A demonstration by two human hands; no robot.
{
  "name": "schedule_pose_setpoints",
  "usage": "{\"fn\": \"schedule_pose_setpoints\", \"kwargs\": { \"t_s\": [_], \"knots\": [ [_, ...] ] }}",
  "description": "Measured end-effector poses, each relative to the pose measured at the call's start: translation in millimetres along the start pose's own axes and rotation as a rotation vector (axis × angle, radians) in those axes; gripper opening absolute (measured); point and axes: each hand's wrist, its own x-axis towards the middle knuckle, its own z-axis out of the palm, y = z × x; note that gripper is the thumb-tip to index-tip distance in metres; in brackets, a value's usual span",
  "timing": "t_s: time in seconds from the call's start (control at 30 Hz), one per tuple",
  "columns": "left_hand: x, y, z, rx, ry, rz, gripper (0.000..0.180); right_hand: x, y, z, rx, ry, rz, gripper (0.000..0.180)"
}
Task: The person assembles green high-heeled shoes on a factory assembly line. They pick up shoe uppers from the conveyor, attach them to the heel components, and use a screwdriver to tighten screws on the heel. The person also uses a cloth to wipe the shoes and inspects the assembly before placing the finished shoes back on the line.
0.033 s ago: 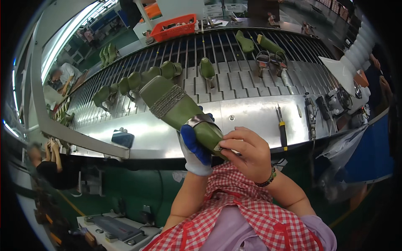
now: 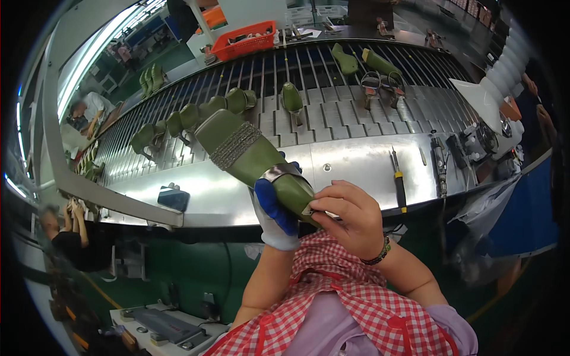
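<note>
Head view: the left hand (image 2: 274, 215), in a white glove with blue fingertips, is wrapped tight around the heel end of an olive-green shoe on its last (image 2: 252, 155), holding it up over the front edge of the steel bench (image 2: 350, 163) with the toe pointing up and away. The right hand (image 2: 349, 217), bare, with a bead bracelet (image 2: 376, 254) at the wrist, pinches the back of the heel with curled fingertips, closed on the shoe. A glittery band crosses the vamp and a silver strap sits near the gloved thumb. To do this well, I'd judge the left hand must hold the last rock-steady while the right presses evenly along the edge. Behind, more green shoes (image 2: 190, 115) ride the slatted conveyor (image 2: 332, 113); a yellow-handled screwdriver (image 2: 399, 181) lies on the bench to the right.
</note>
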Motion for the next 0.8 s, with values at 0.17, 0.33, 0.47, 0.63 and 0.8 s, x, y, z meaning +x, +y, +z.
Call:
{"fn": "schedule_pose_setpoints", "kwargs": {
  "t_s": [0.17,0.33,0.47,0.63,0.8],
  "knots": [
    [-7,3,1,0.05,-0.009,0.125,0.063,0,-9,-5,0.01,-0.008,0.076,0.021],
    [-11,3,4,0.21,-0.022,0.227,0.059,-3,-11,-7,-0.051,-0.034,0.101,0.018],
    [-13,9,9,0.193,-0.023,0.237,0.056,-3,-17,3,-0.066,-0.009,0.08,0.02],
    [-4,17,1,0.186,-0.007,0.173,0.056,-6,-15,-6,-0.033,-0.057,0.05,0.02],
    [-3,18,-3,0.239,-0.033,0.212,0.057,4,-11,-2,-0.107,-0.048,0.028,0.021]
  ]
}}
